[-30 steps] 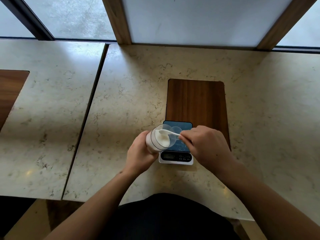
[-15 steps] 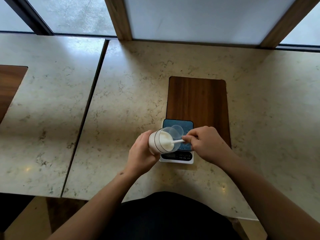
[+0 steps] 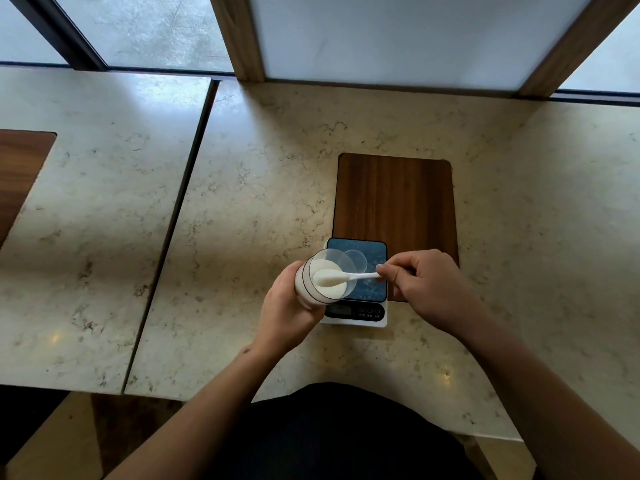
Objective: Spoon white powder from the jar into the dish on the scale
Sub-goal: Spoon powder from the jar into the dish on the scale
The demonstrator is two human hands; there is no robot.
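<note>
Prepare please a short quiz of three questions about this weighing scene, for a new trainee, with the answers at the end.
1. True or false: the jar stands upright on the counter.
2. Which hand holds the spoon?
A. the left hand
B. the right hand
C. neither
3. Fill in: the clear dish sits on the blue platform of the ____.

Key:
1. False. The left hand holds it tilted, with its mouth toward the dish.
2. B. Its fingers pinch the handle; the bowl of the spoon is inside the jar mouth, on the white powder.
3. scale
</note>
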